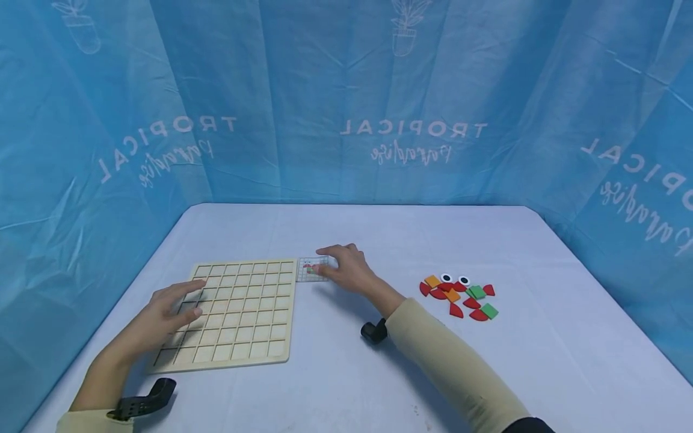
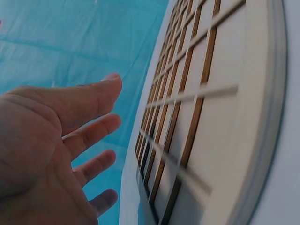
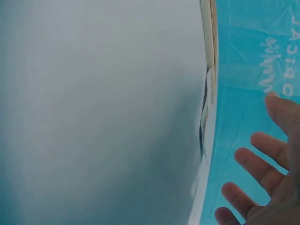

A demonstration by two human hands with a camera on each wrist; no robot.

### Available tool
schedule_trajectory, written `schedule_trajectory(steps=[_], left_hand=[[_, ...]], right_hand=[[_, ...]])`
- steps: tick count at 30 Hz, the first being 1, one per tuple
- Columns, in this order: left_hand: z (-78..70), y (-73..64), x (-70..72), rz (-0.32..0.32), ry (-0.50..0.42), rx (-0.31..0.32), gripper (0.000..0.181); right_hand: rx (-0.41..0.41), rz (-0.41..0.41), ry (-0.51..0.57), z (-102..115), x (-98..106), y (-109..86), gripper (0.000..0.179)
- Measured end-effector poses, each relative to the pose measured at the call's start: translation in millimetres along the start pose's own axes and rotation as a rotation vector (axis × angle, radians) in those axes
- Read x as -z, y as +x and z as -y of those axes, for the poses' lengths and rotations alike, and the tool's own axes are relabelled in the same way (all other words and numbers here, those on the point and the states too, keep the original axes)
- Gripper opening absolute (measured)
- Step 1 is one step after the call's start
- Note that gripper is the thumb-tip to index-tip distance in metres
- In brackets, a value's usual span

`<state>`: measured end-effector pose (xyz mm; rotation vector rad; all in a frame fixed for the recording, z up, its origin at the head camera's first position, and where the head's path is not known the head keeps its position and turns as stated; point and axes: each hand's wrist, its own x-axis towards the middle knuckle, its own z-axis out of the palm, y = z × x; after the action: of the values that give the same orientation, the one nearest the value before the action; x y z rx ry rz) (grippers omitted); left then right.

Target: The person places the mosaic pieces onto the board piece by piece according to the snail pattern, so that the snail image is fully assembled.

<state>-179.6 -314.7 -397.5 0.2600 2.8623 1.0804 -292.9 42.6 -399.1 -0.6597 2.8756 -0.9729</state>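
Observation:
A pale wooden grid board [image 1: 246, 316] with raised lines lies on the left of the table. My left hand [image 1: 161, 313] hovers over its left side, thumb and fingers apart. In the left wrist view that hand [image 2: 51, 136] holds nothing. Beside the board's upper right corner lies a small printed pattern card [image 1: 305, 275]. My right hand [image 1: 351, 269] is over the card's right edge, partly covering it; whether it touches the card cannot be made out. In the right wrist view the fingers of this hand [image 3: 276, 173] are spread with nothing between them.
Right of the right forearm lies a loose group of flat pieces: red quarter-round ones [image 1: 456, 310], orange squares [image 1: 432, 281], green squares [image 1: 489, 311] and two white-and-black eye discs [image 1: 446, 278]. A blue printed curtain [image 1: 325, 168] surrounds the white table [image 1: 346, 385].

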Motion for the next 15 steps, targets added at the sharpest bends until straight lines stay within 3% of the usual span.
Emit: schedule_trajectory(steps=[8,15], left_hand=[[20.5,-2.1,12.4,0.048,-0.038,0.0,0.067],[39.1,1.5,16.5,0.05,-0.077,-0.046,0.064]], right_hand=[[-0.033,0.019,-0.038,-3.3,-4.1,8.1,0.047],[-0.057,0.046,-0.047,-4.6,-7.7,12.8,0.044]])
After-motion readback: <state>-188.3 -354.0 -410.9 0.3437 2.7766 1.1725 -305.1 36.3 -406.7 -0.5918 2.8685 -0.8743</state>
